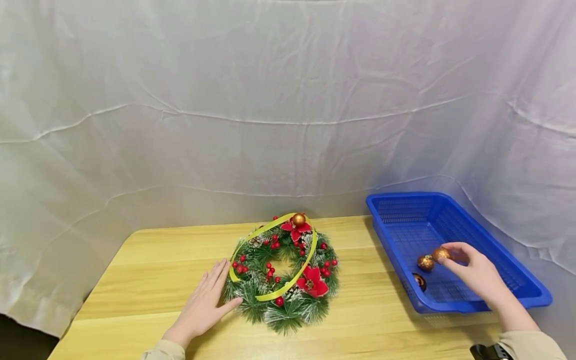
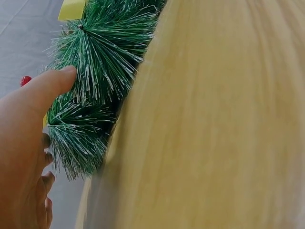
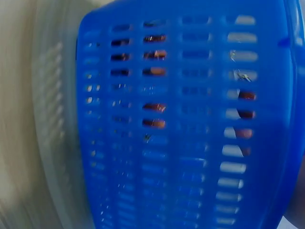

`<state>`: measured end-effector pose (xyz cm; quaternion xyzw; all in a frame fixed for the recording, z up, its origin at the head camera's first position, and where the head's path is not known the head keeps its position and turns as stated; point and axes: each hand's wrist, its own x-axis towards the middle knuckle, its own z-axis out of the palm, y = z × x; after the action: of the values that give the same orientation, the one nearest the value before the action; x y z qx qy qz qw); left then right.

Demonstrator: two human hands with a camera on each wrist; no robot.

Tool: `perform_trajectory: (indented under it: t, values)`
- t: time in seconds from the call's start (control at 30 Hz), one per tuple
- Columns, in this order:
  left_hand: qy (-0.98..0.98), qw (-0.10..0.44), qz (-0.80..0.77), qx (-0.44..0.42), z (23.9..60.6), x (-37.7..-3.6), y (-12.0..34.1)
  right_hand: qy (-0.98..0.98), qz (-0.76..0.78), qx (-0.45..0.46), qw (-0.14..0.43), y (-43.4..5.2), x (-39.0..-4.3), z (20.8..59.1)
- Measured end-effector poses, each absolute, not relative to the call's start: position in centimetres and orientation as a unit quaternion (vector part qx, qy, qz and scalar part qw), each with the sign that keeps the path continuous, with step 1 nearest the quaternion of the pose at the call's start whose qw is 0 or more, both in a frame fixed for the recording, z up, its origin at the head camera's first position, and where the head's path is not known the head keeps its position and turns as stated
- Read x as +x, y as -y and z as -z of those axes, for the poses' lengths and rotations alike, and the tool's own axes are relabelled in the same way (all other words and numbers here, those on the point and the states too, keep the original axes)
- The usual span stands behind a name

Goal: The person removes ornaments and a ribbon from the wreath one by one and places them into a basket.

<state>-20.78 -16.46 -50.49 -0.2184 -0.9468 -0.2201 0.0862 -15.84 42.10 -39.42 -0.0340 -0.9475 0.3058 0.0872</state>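
Head view gives me the right hand [image 1: 472,270] pinching a gold bauble [image 1: 441,254] over the blue basket [image 1: 517,295]; right wrist view is only blurred mesh. Left hand [image 1: 204,305] flat, fingers straight, thumb touching the wreath [image 1: 283,272] on the bench [image 1: 157,260]; white sheet [image 1: 270,100] behind.

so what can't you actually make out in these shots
- Right wrist view: blurred; only the blue basket wall shows, ornaments just glints through slots.
- Head view: right hand covers its grip on the gold ornament.
- Left wrist view: wreath cut off by edge; left hand partly out of frame.
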Motion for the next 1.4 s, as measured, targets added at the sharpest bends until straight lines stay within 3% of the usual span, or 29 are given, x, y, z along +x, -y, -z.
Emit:
perform_trajectory:
  t: [0.2,0.43,0.73,1.1,1.4]
  values:
    - [0.947,0.086,0.219,-0.218,50.6,-20.8,16.5,0.952,-0.299,-0.036,0.050,-43.7,-15.7,39.5]
    - [0.947,0.085,0.220,-0.218,50.7,-20.8,16.5,0.950,-0.304,-0.041,0.066,-45.4,-15.8,40.2]
    - [0.946,0.085,0.225,-0.217,50.9,-20.9,16.6,0.951,-0.302,-0.051,0.031,-46.6,-16.6,40.4]
    - [0.946,0.087,0.222,-0.218,50.9,-20.9,16.6,0.956,-0.285,-0.031,-0.067,-47.4,-17.6,40.9]
    - [0.947,0.086,0.220,-0.220,50.9,-20.9,16.6,0.971,-0.234,0.009,-0.037,-47.0,-17.7,41.6]
